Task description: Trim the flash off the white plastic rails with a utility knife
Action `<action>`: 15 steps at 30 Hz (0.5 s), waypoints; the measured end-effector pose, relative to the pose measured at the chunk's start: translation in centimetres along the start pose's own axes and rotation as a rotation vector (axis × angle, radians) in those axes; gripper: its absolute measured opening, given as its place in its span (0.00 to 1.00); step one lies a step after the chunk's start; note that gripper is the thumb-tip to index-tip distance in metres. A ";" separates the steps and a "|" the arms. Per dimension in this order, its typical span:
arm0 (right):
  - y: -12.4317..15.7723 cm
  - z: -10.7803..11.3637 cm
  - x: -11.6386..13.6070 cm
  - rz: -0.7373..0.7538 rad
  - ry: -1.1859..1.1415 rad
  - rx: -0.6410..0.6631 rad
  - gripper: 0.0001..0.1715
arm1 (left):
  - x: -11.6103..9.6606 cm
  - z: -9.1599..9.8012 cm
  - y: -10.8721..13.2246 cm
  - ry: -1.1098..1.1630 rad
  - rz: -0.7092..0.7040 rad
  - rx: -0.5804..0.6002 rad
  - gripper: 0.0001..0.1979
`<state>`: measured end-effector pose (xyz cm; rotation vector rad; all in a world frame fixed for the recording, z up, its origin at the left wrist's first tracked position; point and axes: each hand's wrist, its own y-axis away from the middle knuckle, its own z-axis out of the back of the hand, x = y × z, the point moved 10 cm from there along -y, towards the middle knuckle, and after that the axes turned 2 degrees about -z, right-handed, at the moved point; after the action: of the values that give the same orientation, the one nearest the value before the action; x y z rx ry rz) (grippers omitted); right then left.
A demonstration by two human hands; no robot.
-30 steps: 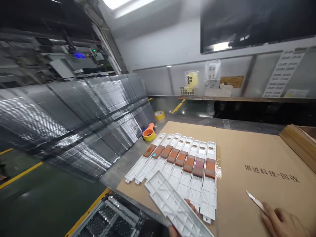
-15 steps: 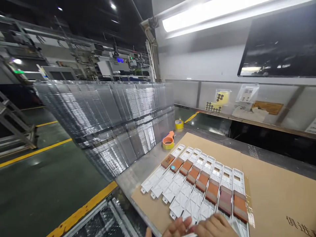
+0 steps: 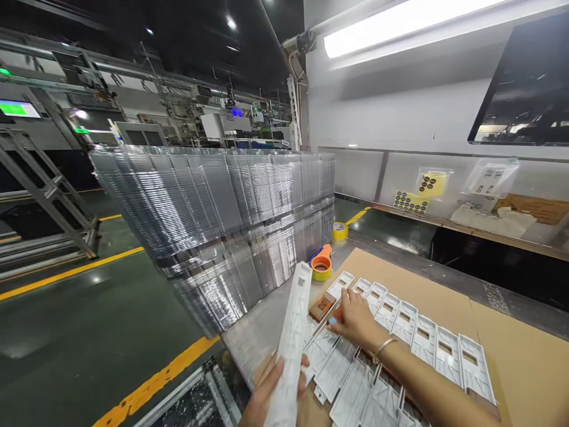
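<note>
My left hand [image 3: 272,385] grips a long white plastic strip [image 3: 296,314], which is raised and tilted up off the bench. Over the row of similar white plastic strips [image 3: 383,299], my right hand [image 3: 355,314] closes round an orange-brown block with a blue dot [image 3: 334,318]. The strips lie side by side on cardboard, with brown blocks on them. Left of my right hand, another brown block with dark markings [image 3: 322,307] rests on the end strip. My right forearm hides several of the other blocks.
Behind the strips lie an orange tape dispenser [image 3: 321,261] and a yellow tape roll [image 3: 340,230]. Tall stacks of clear plastic trays [image 3: 213,207] stand at the left. Brown cardboard [image 3: 444,284] covers the bench. A shelf at the back right holds sticker sheets [image 3: 411,202] and bags.
The view has turned slightly left. My left hand has raised a white strip from the bottom edge. My right hand has moved forward, away from my left, onto the block with the blue dot.
</note>
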<state>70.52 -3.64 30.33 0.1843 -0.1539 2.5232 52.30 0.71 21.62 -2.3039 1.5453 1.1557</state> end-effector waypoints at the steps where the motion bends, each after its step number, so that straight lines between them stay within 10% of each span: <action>1: -0.7 -0.9 0.2 -0.022 0.012 0.035 0.38 | -0.7 -0.3 -1.3 -0.020 -0.048 0.007 0.17; 7: -1.9 -3.5 -0.4 -0.111 0.047 0.167 0.21 | -0.6 -2.3 -6.6 -0.109 -0.095 0.050 0.22; 15: -3.4 -5.3 -3.1 -0.103 -0.250 0.348 0.16 | 0.4 -1.8 -6.9 -0.152 -0.042 0.060 0.23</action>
<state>74.51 -1.80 24.88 0.6301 0.1939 2.3991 59.06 2.73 20.58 -2.1457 1.4499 1.2254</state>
